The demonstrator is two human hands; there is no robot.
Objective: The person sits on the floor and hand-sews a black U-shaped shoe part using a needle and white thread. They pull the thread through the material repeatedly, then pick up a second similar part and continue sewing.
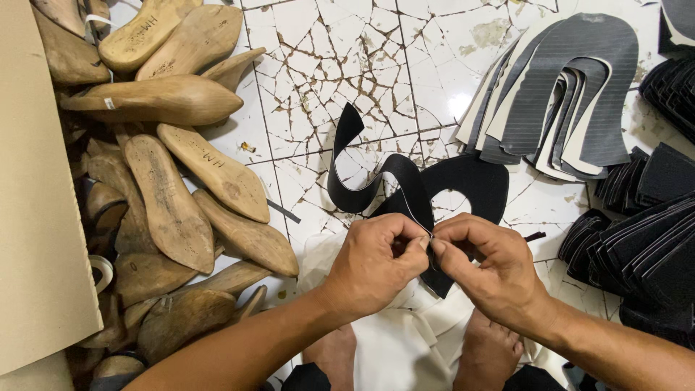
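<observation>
My left hand (376, 262) and my right hand (486, 266) meet in front of me, both pinching a black U-shaped shoe upper piece (463, 185) at its edge. A long black strip (355, 163) curls up from that piece, looping to the left and above my hands. The fingertips of both hands press together on the thin edge where strip and piece join. White cloth (405, 333) lies over my lap below the hands, and my bare feet show under it.
A heap of wooden shoe lasts (174, 203) fills the left side beside a cardboard sheet (36, 217). A stack of grey and white U-shaped cut pieces (565, 94) lies top right. Bundles of black cut pieces (644, 246) sit at the right on the cracked white tile floor (347, 58).
</observation>
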